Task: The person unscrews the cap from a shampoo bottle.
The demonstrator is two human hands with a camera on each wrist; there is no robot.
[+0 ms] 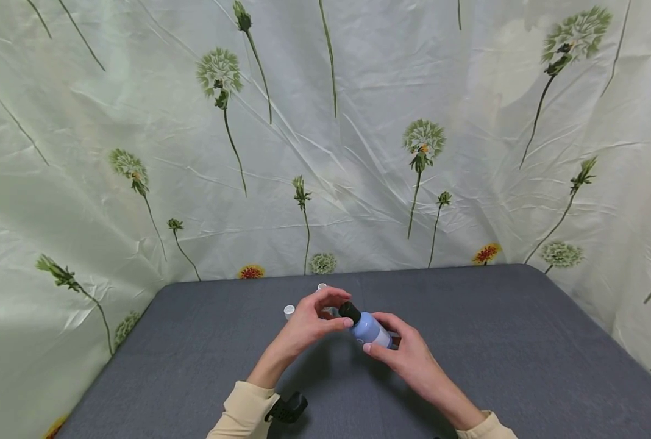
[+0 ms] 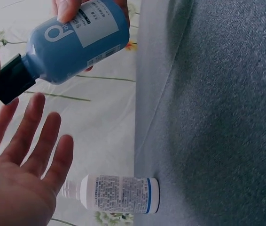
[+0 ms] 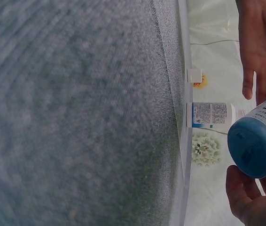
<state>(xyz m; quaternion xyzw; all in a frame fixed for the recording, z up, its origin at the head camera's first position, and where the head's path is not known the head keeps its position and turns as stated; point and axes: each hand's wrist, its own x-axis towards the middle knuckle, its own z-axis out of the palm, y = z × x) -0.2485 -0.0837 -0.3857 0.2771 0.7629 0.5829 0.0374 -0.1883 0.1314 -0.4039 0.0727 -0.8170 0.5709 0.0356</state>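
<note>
A blue bottle (image 1: 370, 329) with a black cap (image 2: 14, 79) and a pale label is tilted above the table, cap toward the left. My right hand (image 1: 408, 350) grips its body, thumb on one side and fingers on the other. At the cap is my left hand (image 1: 309, 317), its thumb and forefinger on either side; firm contact cannot be made out. Its other fingers are spread and fairly straight in the left wrist view. A white bottle (image 2: 119, 194) with printed text and a blue band stands behind, without a visible cap, mostly hidden by my left hand in the head view.
A small white cap-like piece (image 1: 289, 311) lies left of the white bottle. Dark grey cloth (image 1: 501, 353) covers the table. Behind it hangs a pale curtain (image 1: 358, 201) printed with dandelions. A black band (image 1: 288, 407) is around my left wrist.
</note>
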